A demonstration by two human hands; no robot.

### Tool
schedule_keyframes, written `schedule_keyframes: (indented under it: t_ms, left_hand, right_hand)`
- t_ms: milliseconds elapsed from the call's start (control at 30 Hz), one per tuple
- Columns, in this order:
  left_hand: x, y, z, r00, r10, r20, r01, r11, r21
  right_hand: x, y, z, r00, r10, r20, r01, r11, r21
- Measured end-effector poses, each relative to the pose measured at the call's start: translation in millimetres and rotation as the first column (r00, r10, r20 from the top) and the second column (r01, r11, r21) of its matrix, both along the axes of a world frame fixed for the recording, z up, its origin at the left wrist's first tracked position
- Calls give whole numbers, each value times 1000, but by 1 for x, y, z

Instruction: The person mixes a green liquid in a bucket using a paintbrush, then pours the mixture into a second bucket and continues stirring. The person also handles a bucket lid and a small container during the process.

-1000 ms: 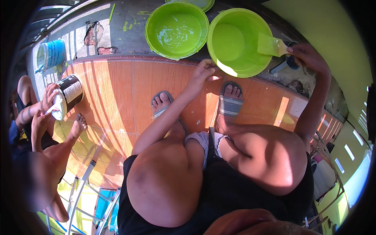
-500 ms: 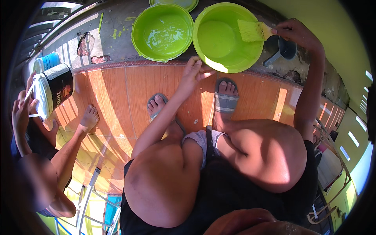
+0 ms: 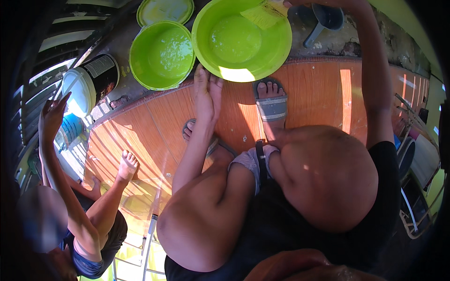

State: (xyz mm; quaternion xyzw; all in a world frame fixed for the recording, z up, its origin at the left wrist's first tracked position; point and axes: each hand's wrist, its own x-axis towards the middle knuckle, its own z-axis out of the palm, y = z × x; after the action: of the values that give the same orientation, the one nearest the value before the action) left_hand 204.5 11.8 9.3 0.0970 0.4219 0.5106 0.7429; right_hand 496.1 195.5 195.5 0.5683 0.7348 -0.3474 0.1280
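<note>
A wide lime-green basin point(image 3: 234, 70) with a wet green coating inside sits at the top middle. My right hand point(image 3: 307, 3), partly cut off by the upper edge, is closed on the handle of a flat paintbrush point(image 3: 265, 14). Its green-coated bristles hang over the basin's far right inside. My left hand point(image 3: 207, 96) is at the basin's near left side, fingers stretched out along the rim; how firmly it touches cannot be seen. Left of the basin stands a green-coated bucket point(image 3: 161, 85), with a round green-smeared lid point(image 3: 165, 10) behind it.
A dark dipper point(image 3: 323, 21) lies right of the basin on rough concrete. At left, another person's hand point(image 3: 54, 117) is near a black-and-white paint pail point(image 3: 96, 77) on its side, beside a blue container point(image 3: 69, 129). Orange tiles point(image 3: 323, 98) lie below; metal frames stand at right.
My view has shifted. My left hand has slid left along the basin's rim, its fingers straighter. The other person's pail has moved farther onto the concrete, and their hand has come away from it.
</note>
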Motion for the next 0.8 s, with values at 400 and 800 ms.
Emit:
schedule_keyframes:
  t_ms: [400,800]
  left_hand:
    - [31,-27,27,943,-254,214,240,967,91]
    - [-29,28,22,883,-370,-289,380,925,-23]
  right_hand:
    - [4,-2,-18,994,59,-88,-51,995,91]
    - [16,-6,-8,990,29,-141,-20,998,62]
